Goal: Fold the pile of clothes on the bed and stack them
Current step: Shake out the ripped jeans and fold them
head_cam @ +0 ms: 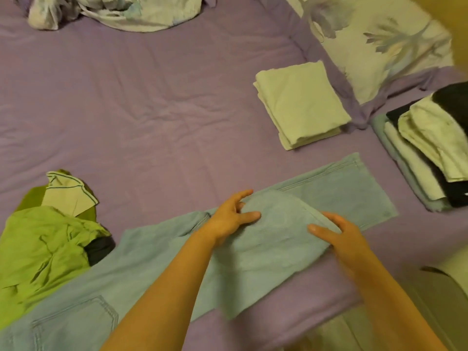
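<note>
Pretty clearly a bedroom at home, bed (141, 102) with a purple sheet filling the view, floral pillow (379, 39) at 1 o'clock, rumpled floral bedding (121, 13) at 11 o'clock, folded laundry stacks (301, 105) at 2 and 3 o'clock
</note>
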### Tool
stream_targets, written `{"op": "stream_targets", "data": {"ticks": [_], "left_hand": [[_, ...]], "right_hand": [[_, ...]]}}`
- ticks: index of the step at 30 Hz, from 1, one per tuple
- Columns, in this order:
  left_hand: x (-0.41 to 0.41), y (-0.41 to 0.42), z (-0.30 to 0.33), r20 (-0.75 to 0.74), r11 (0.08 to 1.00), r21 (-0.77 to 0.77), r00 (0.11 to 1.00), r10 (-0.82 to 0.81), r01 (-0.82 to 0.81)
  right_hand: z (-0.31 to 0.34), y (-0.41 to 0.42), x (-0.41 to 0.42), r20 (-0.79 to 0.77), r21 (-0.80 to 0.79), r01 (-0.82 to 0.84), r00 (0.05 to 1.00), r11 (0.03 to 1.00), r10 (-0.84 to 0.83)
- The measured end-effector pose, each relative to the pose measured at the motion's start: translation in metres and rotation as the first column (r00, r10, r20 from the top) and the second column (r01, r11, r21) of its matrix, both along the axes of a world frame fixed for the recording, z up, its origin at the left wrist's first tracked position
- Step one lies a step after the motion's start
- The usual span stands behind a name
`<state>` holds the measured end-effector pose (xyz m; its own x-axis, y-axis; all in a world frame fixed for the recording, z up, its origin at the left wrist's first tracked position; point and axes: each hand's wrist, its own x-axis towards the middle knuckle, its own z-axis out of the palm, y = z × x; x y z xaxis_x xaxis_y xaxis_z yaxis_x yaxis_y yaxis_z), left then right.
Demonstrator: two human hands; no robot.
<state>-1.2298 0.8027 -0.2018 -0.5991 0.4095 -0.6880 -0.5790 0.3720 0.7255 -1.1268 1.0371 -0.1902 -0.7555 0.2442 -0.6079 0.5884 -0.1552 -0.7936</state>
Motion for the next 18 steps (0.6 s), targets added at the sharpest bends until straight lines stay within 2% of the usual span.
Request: {"op": "stream_targets", "data": {"ticks": [3,8,14,18], "left_hand": [[-0.029,0.046,0.013,-0.120,0.998,0.027,0.991,-0.059,0.063],[-0.063,0.133,0.020,-0.185,0.989,0.010,0.972,-0.146,0.151],[-0.086,0.231,0.004,-0.253,0.988,-0.009,0.956,-0.150,0.153],[-0.096,0.281,-0.027,-0.305,0.960,-0.203,0.919,-0.249,0.193]], "right_hand": [[0.000,0.035,0.004,-0.008,0.030,0.095,0.995,0.995,-0.095],[-0.012,0.097,0.006,0.025,0.006,0.244,0.969,0.970,-0.244],[-0.032,0.172,0.005,0.106,-0.062,0.254,0.963,0.965,-0.246],[-0.060,0.207,-0.005,0.153,-0.097,0.463,0.882,0.881,-0.447]]}}
